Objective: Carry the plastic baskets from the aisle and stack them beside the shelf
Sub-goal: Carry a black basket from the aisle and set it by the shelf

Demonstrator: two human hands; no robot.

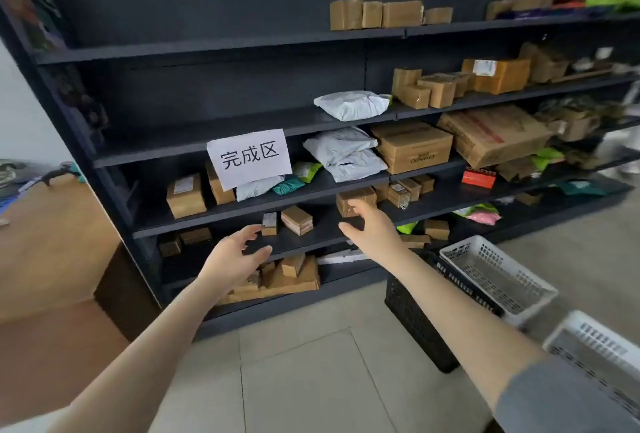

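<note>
I am holding both hands out in front of me with nothing in them: the left hand [235,252] is spread with fingers loosely curled, the right hand [370,228] is open too, and they are hovering well apart in front of the lower boards of the dark shelf [214,48]. The baskets are sitting low to my right on the tiled floor [311,373]: a black basket [415,321] standing beside the shelf's foot, a white basket [495,276] resting tilted on its rim, and a second white basket [602,353] nearer me at the frame edge, under my right forearm. As I judge it, I am between loads, so the next reach is calling for a turn right and down. To do it well I am planning to take a basket by its two long rims, one hand each side, keep it level, and seat it squarely, since the tilted one looks likely to slide. I am also watching the small cartons [296,219] by my fingers.
</note>
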